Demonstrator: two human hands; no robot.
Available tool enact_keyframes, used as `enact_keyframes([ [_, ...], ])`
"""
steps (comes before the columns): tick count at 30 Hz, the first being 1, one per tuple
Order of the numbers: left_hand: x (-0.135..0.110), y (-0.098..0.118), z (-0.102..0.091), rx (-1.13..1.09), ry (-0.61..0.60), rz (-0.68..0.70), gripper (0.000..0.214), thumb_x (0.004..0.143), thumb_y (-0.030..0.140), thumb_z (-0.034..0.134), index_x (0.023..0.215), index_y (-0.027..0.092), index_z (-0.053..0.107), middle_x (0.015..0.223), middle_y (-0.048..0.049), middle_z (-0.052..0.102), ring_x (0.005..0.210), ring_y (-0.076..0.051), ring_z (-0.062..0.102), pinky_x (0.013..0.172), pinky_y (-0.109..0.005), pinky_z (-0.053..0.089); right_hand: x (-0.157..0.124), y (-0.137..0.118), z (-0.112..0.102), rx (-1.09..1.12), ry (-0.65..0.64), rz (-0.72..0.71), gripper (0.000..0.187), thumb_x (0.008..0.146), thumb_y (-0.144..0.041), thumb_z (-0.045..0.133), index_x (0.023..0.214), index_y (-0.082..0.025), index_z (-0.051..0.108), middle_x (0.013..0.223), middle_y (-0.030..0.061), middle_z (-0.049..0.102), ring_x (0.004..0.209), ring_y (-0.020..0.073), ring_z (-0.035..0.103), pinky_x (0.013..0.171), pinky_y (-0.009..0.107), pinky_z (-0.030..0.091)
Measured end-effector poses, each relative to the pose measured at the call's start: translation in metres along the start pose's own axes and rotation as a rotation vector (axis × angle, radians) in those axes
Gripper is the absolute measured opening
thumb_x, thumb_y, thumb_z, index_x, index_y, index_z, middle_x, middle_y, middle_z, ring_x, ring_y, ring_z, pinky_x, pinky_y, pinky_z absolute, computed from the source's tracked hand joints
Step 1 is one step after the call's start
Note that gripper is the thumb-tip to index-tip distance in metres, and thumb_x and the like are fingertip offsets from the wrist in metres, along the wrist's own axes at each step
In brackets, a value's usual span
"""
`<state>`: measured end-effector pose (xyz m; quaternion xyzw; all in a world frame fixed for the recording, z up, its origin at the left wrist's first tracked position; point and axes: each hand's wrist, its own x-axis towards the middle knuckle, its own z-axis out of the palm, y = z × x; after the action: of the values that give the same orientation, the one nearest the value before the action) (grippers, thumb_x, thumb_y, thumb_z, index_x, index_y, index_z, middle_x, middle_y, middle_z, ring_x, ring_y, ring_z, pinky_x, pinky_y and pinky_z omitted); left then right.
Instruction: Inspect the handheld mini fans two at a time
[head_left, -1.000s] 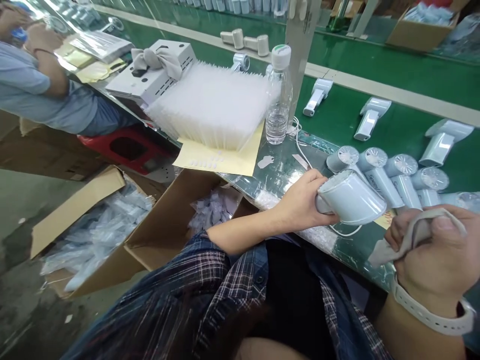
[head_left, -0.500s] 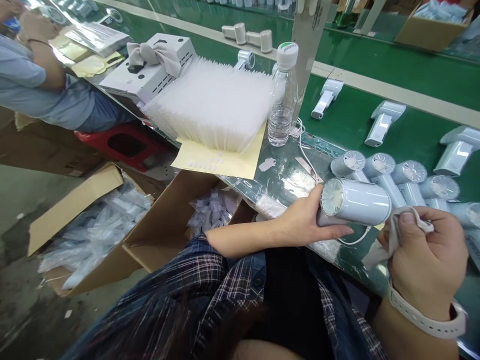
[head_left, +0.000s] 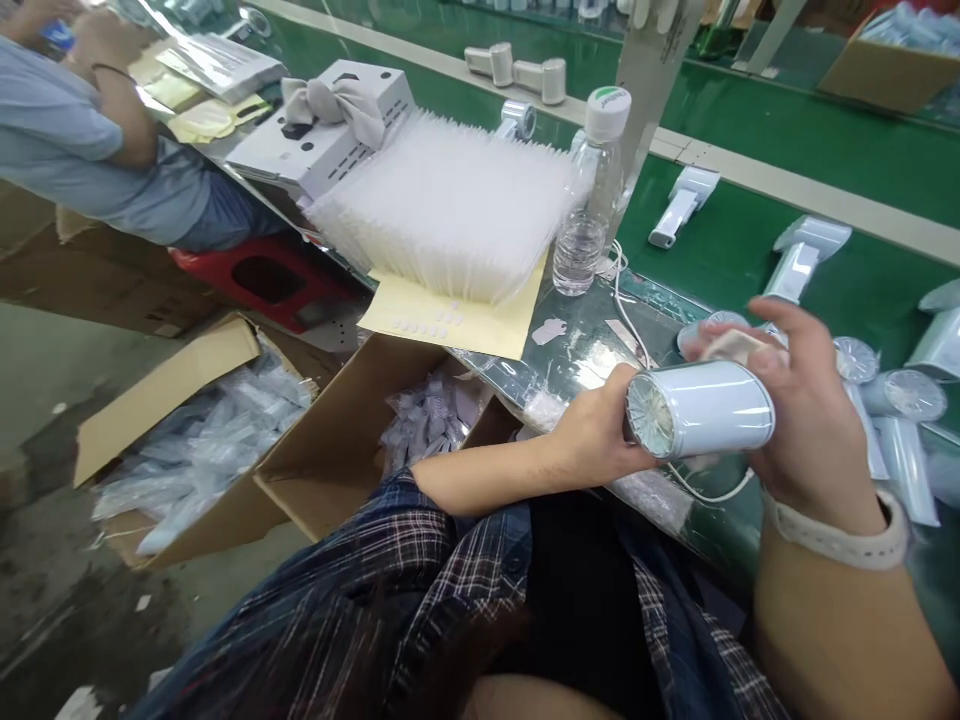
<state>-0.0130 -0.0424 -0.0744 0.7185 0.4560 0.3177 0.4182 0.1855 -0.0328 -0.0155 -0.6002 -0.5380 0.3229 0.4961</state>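
Note:
My left hand (head_left: 600, 425) is closed round a light-blue device shaped like a hair dryer (head_left: 724, 408). Its barrel lies sideways, with crinkled clear film over the end facing left; the handle is mostly hidden. Behind the barrel's right end is my right hand (head_left: 806, 420), slightly blurred, with a pale cloth (head_left: 731, 347) in its fingers at the barrel's upper edge. One finger sticks up, and some fingers are hidden behind the barrel. More such devices (head_left: 911, 395) lie in a row just beyond my right hand.
A water bottle (head_left: 585, 220) stands beside a stack of white bristly pieces (head_left: 465, 200) on yellow card (head_left: 495, 335). Open cartons (head_left: 315, 470) with bagged parts are below left. Devices (head_left: 686, 205) sit on the green belt (head_left: 750, 160). Another person (head_left: 120, 170) sits at far left.
My right hand has moved left and up with the cloth, from beside the device to its barrel. The barrel is tilted slightly differently. The whole view has shifted a little.

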Motion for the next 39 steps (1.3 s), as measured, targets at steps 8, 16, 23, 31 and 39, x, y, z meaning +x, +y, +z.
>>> enact_keyframes([
  [8, 0.000, -0.024, -0.005, -0.077, 0.419, 0.434, 0.083, 0.096, 0.066, 0.069, 0.154, 0.015, 0.038, 0.152, -0.0255, 0.055, 0.147, -0.035, 0.056, 0.125, -0.056, 0.047, -0.023, 0.001, 0.025, 0.009, -0.465, -0.147, 0.066, 0.091, -0.057, 0.081, 0.150, -0.032, 0.063, 0.144, 0.0118, 0.074, 0.130, 0.0349, 0.074, 0.110, 0.054, 0.062],
  [16, 0.018, -0.073, -0.080, 0.508, 0.276, 0.131, 0.030, 0.109, 0.042, 0.056, 0.121, 0.021, 0.074, 0.121, -0.0105, 0.077, 0.116, -0.023, 0.069, 0.110, -0.042, 0.054, -0.080, 0.054, -0.001, -0.112, -0.252, 0.124, 0.053, 0.080, -0.065, 0.088, 0.109, -0.021, 0.080, 0.092, 0.0121, 0.085, 0.087, 0.0371, 0.082, 0.076, 0.048, 0.068],
  [23, -0.004, -0.119, -0.168, 0.700, 0.519, -0.280, 0.018, 0.097, 0.023, 0.057, 0.093, 0.021, 0.074, 0.105, -0.0141, 0.065, 0.108, -0.032, 0.053, 0.109, -0.053, 0.047, -0.090, 0.034, -0.017, -0.369, -0.124, 0.065, 0.069, 0.073, -0.091, 0.075, 0.080, -0.023, 0.084, 0.076, 0.0129, 0.083, 0.080, 0.0420, 0.081, 0.077, 0.053, 0.065],
  [31, 0.000, -0.113, -0.171, 0.710, 0.483, -0.286, 0.016, 0.088, 0.014, 0.063, 0.076, 0.023, 0.055, 0.094, -0.0103, 0.060, 0.100, -0.028, 0.052, 0.106, -0.050, 0.048, -0.093, 0.020, -0.015, -0.356, -0.035, -0.063, 0.070, 0.078, -0.093, 0.071, 0.074, -0.025, 0.086, 0.072, 0.0114, 0.082, 0.076, 0.0387, 0.081, 0.071, 0.049, 0.067],
  [39, -0.004, 0.016, -0.085, -0.042, 0.306, 0.368, 0.038, 0.100, 0.061, 0.068, 0.090, 0.024, 0.067, 0.117, -0.0078, 0.069, 0.107, -0.021, 0.065, 0.097, -0.042, 0.059, -0.101, 0.032, -0.017, -0.274, 0.048, -0.073, 0.052, 0.080, -0.073, 0.085, 0.087, -0.021, 0.088, 0.087, 0.0116, 0.086, 0.086, 0.0365, 0.083, 0.075, 0.045, 0.069],
])
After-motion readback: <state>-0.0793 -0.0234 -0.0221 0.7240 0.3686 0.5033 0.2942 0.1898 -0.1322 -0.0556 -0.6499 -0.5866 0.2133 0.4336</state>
